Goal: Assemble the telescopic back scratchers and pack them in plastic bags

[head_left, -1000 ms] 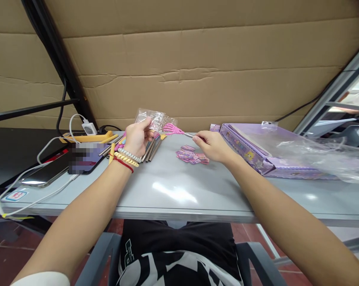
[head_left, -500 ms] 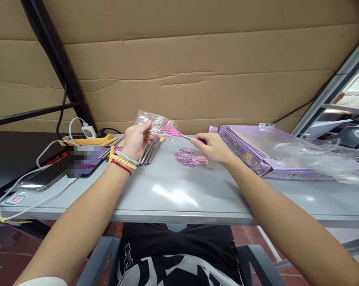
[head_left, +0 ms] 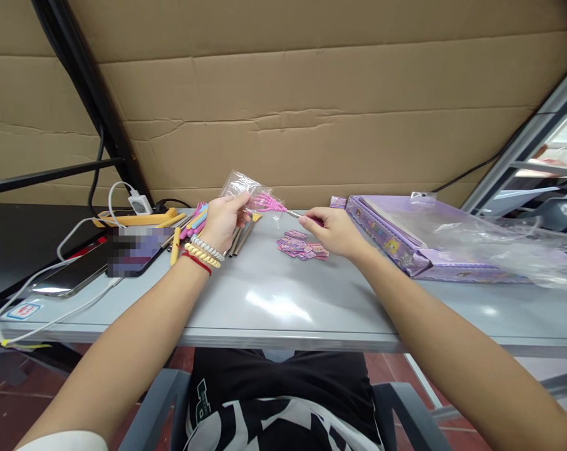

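My left hand (head_left: 225, 220) pinches a clear plastic bag (head_left: 242, 183) above the table. In my right hand (head_left: 332, 229) is a back scratcher with a pink claw-shaped head (head_left: 270, 203) and a thin metal rod; my fingers close round its handle end. The pink head points left and lies at the bag, close to my left fingertips; how far it is inside I cannot tell. Under my left hand lie several metal rods (head_left: 244, 238) of similar pieces, partly hidden. Small purple and pink printed labels (head_left: 302, 245) lie in a loose pile below the held rod.
On the right stands a purple box (head_left: 396, 250) with clear plastic wrapping (head_left: 499, 238) over it. Two phones (head_left: 74, 269) with white cables lie at left, near a yellow object (head_left: 133, 222) and more pink, blue and yellow handles (head_left: 196, 220). A cardboard wall (head_left: 311, 88) rises behind the table.
My left hand and the bag have moved slightly right, further over the pink head. My right hand has barely shifted left. More coloured handles show left of my wrist.
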`<state>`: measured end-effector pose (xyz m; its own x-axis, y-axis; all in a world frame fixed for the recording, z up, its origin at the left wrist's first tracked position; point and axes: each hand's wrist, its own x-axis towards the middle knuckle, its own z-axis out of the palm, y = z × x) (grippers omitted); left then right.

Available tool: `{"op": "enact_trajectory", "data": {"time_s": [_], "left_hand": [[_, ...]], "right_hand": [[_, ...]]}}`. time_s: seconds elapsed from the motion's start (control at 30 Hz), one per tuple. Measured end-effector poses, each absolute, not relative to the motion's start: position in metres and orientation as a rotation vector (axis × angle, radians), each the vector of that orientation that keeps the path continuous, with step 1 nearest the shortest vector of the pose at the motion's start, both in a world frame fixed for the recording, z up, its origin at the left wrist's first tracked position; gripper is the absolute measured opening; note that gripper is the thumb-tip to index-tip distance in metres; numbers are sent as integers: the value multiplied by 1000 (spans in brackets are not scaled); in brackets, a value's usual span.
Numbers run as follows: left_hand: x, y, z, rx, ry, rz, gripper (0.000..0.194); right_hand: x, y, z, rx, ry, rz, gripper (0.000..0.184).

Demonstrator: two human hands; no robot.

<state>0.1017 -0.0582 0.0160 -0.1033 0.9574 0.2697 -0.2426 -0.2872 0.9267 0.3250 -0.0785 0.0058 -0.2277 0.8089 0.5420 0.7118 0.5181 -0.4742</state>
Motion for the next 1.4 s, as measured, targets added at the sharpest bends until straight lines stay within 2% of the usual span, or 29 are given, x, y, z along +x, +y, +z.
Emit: {"op": "enact_trajectory", "data": {"time_s": [0.33,0.73,0.9,1.0,1.17,1.27,1.4], "left_hand": [[110,-67,14,1288,866,1487,36],[125,-73,4,1383,799,1369,30],[122,-71,8,1317,793,1475,25],[112,-66,15,1191,815,1615,23],[95,-57,22,1065,886,1712,18],[95,-56,21,1049,884,1716,19],[99,-59,21,1048,861,1706,21]], "right_hand": [[309,-86,1,-1194,-2063,161,31],[287,-101,0,-1233,-2060,231,27],[290,-104,4,-1253,-2056,588,13],[298,-101,6,-1294,-2004,895,25],[309,-92,5,-1050,-1874,1194,40],[310,-90,3,-1038,-1836,1199,39],[309,-90,1,-1062,-1958,1000,44]]}}
